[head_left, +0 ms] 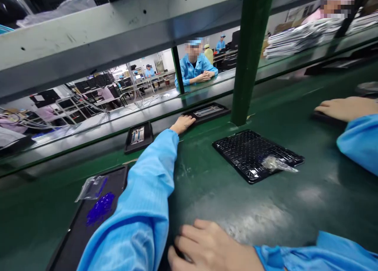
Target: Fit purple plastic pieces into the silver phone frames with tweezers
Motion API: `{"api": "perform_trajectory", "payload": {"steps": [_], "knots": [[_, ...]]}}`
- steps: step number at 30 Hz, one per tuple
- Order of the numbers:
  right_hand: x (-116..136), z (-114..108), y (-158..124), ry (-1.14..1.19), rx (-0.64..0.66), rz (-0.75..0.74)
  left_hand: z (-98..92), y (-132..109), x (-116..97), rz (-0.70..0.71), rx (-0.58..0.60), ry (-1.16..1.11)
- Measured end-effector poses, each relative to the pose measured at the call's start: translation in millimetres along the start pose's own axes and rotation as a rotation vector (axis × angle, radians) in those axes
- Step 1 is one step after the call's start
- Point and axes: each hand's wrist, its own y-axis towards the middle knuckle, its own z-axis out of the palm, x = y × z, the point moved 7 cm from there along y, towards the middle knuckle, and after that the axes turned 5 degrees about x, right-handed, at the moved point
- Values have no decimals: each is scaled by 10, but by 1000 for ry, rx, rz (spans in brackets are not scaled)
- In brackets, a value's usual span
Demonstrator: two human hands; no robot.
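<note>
My left hand (182, 124), in a blue antistatic sleeve, reaches forward and rests on the near corner of a black holder (206, 112) with a metal part set in it. A similar holder (138, 136) lies to its left. My right hand (206, 247) lies at the bottom of the view, fingers curled against a dark edge partly hidden under my left arm. Ahead of it sits a black blister tray (254, 154) with a small clear bag (279, 164) on its corner. A co-worker's hand (345, 108) rests at the right edge on something dark.
The bench has a green mat (310, 208). At lower left, a black tray (88, 223) holds a clear bag and blue pieces. A green post (251, 54) and a grey beam (88, 38) stand beyond the bench. Several co-workers in blue sit further away, and stacked sheets (313, 38) lie at upper right.
</note>
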Motion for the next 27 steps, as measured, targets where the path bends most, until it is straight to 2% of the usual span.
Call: {"api": "perform_trajectory", "payload": {"steps": [3, 6, 9, 11, 13, 16, 18, 20, 22, 24, 27], "knots": [[-59, 21, 24, 14, 42, -38, -40, -391, 22, 69, 42, 7], [-127, 36, 65, 92, 55, -112, -178, -912, -9, 113, 74, 8], [-275, -163, 116, 256, -122, -109, -423, -1521, -126, 139, 95, -3], [-482, -379, 121, 403, -325, 13, -620, -1960, -279, 152, 102, -24], [-744, -543, 87, 519, -508, 219, -816, -2412, -503, 164, 102, -59], [-1077, -634, 12, 649, -737, 492, -1063, -3072, -964, 219, 76, -158], [-1204, -596, 26, 737, -839, 585, -1169, -3450, -1304, 261, 54, -244], [-1253, -496, 143, 828, -846, 628, -1237, -3733, -1605, 264, 14, -319], [-1243, -370, 340, 921, -788, 652, -1284, -3910, -1857, 255, -45, -371], [-1204, -253, 565, 1001, -711, 664, -1315, -3994, -2052, 244, -99, -402], [-1145, -88, 856, 1086, -571, 648, -1341, -4016, -2202, 238, -166, -440]]}}
